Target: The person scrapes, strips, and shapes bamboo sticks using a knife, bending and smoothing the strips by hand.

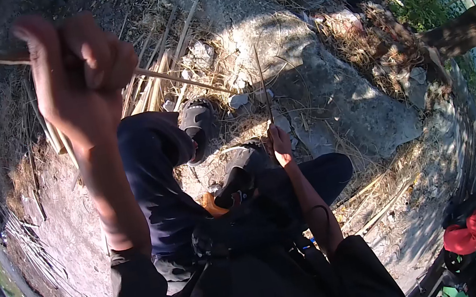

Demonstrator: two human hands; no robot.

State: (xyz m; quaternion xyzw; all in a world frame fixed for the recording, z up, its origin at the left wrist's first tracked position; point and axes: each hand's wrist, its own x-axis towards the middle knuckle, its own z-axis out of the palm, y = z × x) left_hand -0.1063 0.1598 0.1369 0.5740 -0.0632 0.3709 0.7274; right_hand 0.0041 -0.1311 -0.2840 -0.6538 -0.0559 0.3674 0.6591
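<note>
Strips lie loose in a heap beyond our left hand, apparently cut to length already, while one stick is up in our grip. It looks slender and in one piece; whether its surface is finished or rough, we cannot tell. No contact shows between it and the thin blade, so we judge that no cut is under way at this instant. How many of the strips are unworked, we cannot make out.

The stick runs through our left hand, one end poking out past the thumb side, the other slanting down towards the space in front of our right hand. Our left fingers are curled round it, with the thumb raised. Our right hand is closed on the near end of the blade, which points away from us. Between and below the hands are our shoes, with a rock slab beyond to the right. A person in red is well apart, off to our right.
</note>
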